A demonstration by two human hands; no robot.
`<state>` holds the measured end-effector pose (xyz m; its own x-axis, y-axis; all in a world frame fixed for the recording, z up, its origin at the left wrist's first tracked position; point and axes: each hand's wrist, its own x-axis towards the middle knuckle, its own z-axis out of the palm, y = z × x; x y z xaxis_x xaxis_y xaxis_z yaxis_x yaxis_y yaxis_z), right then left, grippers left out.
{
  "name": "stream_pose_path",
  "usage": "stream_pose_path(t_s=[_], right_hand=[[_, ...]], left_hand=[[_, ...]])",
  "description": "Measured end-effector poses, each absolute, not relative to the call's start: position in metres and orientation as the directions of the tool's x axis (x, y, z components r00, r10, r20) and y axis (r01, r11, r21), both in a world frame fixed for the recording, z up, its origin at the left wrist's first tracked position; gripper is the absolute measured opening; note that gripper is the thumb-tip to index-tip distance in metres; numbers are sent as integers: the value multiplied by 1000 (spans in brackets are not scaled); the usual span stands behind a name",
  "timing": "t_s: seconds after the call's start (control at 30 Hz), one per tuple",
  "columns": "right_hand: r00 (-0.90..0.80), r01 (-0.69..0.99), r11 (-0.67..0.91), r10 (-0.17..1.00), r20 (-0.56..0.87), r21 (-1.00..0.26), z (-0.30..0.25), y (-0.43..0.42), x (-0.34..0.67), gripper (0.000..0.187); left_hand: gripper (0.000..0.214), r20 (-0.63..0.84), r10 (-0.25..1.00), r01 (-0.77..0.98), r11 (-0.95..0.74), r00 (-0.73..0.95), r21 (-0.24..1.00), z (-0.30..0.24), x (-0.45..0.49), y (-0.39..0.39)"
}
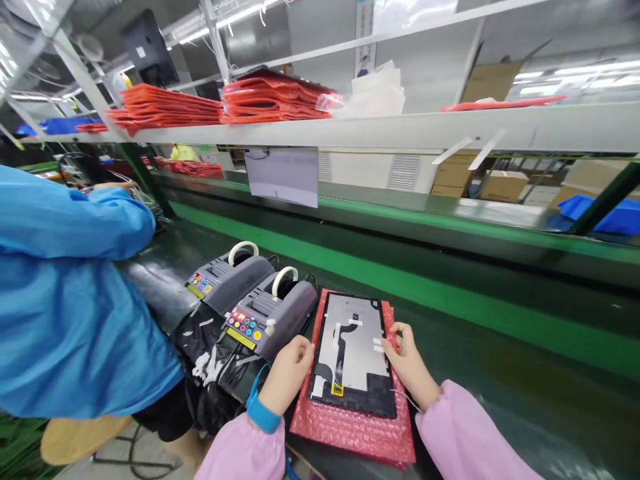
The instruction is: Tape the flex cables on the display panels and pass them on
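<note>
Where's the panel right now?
Head view, lower centre: the panel lies on pink bubble wrap between left hand and right hand, right of the nearer tape dispenser.

A flat rectangular panel lies face up at lower centre of the frame. It has a black border, a grey metallic middle, dark ribbon strips, small white tape pieces and a yellow-edged square near its lower left corner. It rests on a pink bubble-wrap sheet on the dark green counter.
</note>
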<state>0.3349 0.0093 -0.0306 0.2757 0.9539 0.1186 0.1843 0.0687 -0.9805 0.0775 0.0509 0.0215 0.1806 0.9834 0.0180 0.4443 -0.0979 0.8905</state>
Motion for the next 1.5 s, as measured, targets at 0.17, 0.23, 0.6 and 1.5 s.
stream_pose_path(t_s=[0.17, 0.23, 0.6, 1.5], right_hand=[[303, 278, 16, 947, 103, -961, -47, 10, 322, 36], [311, 312, -7, 945, 95, -950, -49, 7, 321, 36], [225, 723, 35, 932, 283, -690, -12, -28, 346, 30], [152, 706, 88, 950, 272, -703, -87, -83, 403, 32]], left_hand=[[17, -36, 976, 491, -76, 213, 868, 2, 69, 53], [13, -70, 966, 476, -59, 249, 878, 2, 60, 43], [53, -35, 999, 427, 39, -18, 904, 18, -55, 6], [56, 175, 946, 491, -20, -273, 871, 15, -66, 26]])
